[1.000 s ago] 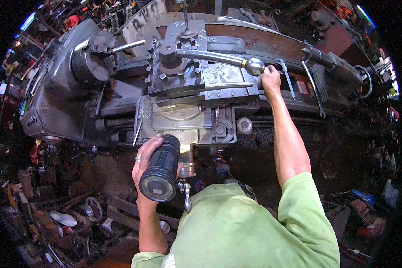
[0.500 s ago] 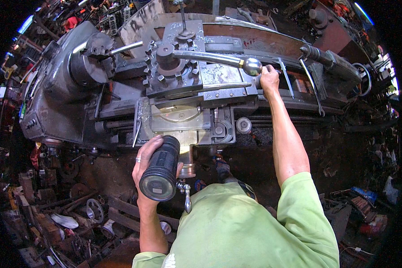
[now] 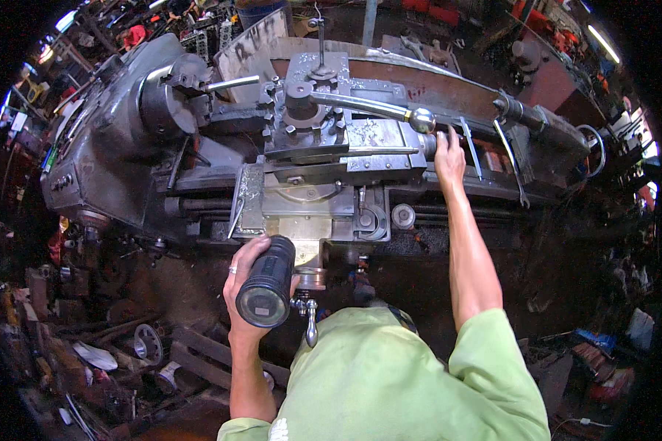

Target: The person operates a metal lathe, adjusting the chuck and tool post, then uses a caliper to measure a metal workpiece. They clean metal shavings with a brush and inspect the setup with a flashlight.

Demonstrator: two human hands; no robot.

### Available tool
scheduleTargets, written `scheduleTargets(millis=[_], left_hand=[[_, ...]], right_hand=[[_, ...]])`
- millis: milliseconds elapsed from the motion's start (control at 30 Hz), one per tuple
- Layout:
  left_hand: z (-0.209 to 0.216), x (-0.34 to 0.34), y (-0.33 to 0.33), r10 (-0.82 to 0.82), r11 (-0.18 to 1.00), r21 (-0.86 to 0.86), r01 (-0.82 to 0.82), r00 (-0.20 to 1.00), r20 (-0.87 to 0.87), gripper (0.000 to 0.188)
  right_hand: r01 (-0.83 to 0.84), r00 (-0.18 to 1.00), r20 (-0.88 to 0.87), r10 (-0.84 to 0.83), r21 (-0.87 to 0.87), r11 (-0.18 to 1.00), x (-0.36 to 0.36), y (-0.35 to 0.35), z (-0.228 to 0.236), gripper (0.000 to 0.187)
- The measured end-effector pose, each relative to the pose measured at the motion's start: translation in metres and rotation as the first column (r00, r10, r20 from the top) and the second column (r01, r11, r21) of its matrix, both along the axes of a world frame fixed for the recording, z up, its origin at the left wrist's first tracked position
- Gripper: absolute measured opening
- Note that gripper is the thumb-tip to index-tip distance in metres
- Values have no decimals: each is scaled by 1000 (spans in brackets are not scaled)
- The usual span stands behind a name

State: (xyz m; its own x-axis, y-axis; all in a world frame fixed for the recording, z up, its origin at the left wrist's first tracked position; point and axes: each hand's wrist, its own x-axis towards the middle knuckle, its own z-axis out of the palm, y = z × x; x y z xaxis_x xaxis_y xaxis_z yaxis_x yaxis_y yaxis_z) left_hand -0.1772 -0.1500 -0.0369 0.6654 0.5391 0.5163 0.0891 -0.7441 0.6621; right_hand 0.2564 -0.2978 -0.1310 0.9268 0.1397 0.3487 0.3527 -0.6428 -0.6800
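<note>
My left hand wraps round a thick black flashlight, held with its round end toward me. Its far end points at the brightly lit cross slide of a metal lathe. A ring shows on one finger. Just right of the flashlight hangs the cross-slide crank handle. My right hand is at the right end of the tool slide, against the round collar there. Its fingers stretch forward and stand apart; the thumb side is partly hidden. A long lever with a shiny ball knob ends just beyond this hand.
The lathe chuck is at the left, and the bolted tool post in the middle carries metal chips. A caliper-like tool and a wrench lie across the bed at right. Scrap and a spoked wheel crowd the floor lower left.
My right hand has loosened from a closed grip at the slide's end to stretched fingers. The flashlight stays in my left hand. The view has shifted, so the lathe sits slightly right and lower.
</note>
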Motion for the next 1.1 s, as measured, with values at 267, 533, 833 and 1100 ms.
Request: scheduleTargets(millis=[267,533,833,1100], left_hand=[[-14,-34,-10,-5,998,-61,3,1000,-28,67],[-23,-79,-36,161,981,-110,-161,987,-5,65],[-45,-112,-121,639,667,-509,-545,769,15,53],[-78,-120,-183,862,332,-796,-506,506,38,43]], right_hand=[[-155,988,32,152,168,973,-138,-49,6,23],[-468,796,-280,537,279,839,-245,-28,20,17],[-924,243,-161,957,261,279,-268,33,49,16],[-848,-72,-368,927,512,137,-265,23,39,18]])
